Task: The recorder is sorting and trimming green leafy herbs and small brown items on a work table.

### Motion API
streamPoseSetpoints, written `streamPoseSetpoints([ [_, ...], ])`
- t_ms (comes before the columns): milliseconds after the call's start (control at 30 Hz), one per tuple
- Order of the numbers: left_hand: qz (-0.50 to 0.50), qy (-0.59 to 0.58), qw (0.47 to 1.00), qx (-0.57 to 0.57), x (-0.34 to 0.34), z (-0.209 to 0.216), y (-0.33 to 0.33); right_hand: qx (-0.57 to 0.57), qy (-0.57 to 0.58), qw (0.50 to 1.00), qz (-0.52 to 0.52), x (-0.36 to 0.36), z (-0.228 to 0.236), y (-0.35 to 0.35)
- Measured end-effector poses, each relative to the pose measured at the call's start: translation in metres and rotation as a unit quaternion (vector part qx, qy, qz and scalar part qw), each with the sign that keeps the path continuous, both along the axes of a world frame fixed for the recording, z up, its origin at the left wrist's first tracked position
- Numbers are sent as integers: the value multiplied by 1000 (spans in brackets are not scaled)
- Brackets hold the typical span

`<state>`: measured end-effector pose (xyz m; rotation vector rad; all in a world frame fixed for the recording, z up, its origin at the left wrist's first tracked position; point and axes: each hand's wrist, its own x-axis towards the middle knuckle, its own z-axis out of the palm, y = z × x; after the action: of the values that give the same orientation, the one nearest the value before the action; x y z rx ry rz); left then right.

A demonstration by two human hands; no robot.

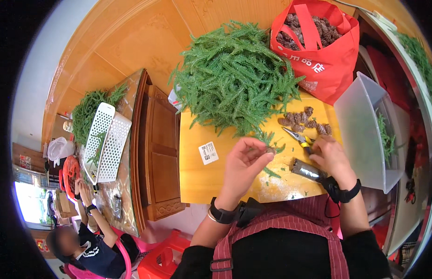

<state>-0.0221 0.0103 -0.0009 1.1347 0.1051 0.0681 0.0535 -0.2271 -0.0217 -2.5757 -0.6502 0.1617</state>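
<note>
In the head view, the left hand (244, 165) pinches a small green sprig (267, 138) between thumb and forefinger above the yellow tabletop (196, 179), with a little brownish piece at the fingertips too small to make out. The right hand (331, 156) is half curled, its fingers over the handle end of the needle-nose pliers (296, 136); whether it grips them I cannot tell. The pliers lie on the tabletop to the right of the sprig, their nose pointing away from the person toward a loose cluster of brown pine cones (296, 119). Just below the right hand lies a dark, oblong bundle (309, 170) with a shiny patch, near its black wristband (349, 192). Green clippings are scattered between the hands, and a white printed label (208, 153) lies to the left of the left hand. Behind the hands, a large heap of green conifer-like branches (234, 79) covers the far part of the tabletop, beside a red bag (344, 58) filled with more pine cones. A translucent plastic bin (358, 125), tilted, stands at the right edge, with some greenery inside. At the far left, a co-worker raises both hands beside another table, where white perforated baskets (114, 149) stand in front of more greenery (85, 116).
</note>
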Motion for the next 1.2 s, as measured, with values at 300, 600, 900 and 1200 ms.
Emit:
streamPoseSetpoints([
  [300,-85,-26,988,127,9,11,-12,438,277,855,27,-28,36,62],
  [600,-48,-83,609,787,6,-19,23,455,300,838,-34,-18,30,51],
  [900,-65,-112,686,716,25,-31,31,487,309,817,-23,-19,31,46],
  [1200,-130,47,990,16,18,-1,42,554,228,800,-34,-21,40,40],
])
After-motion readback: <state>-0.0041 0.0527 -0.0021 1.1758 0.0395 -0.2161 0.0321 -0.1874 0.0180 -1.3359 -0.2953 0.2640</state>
